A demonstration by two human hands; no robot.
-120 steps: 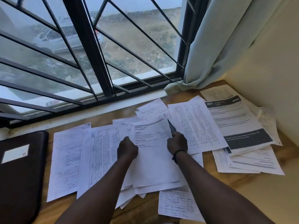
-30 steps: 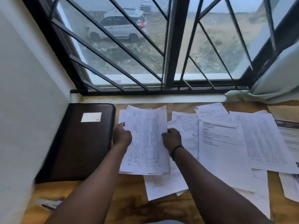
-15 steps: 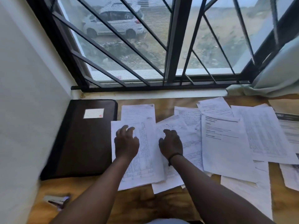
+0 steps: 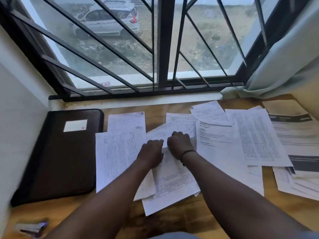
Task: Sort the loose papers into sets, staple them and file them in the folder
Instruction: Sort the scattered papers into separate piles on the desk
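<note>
At frame centre, I saw my left hand (image 4: 151, 155) and right hand (image 4: 180, 145) curled, knuckles up, gripping one tilted sheet (image 4: 172, 176).

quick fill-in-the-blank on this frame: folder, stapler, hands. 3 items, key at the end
1. The dark folder lies ____, a white label on its cover.
2. The stapler lies at the table's near-____ corner, touched by no hand.
3. The wristband is on the ____ hand, which rests on the papers close beside the left hand.

Missing words: closed; left; right
</note>
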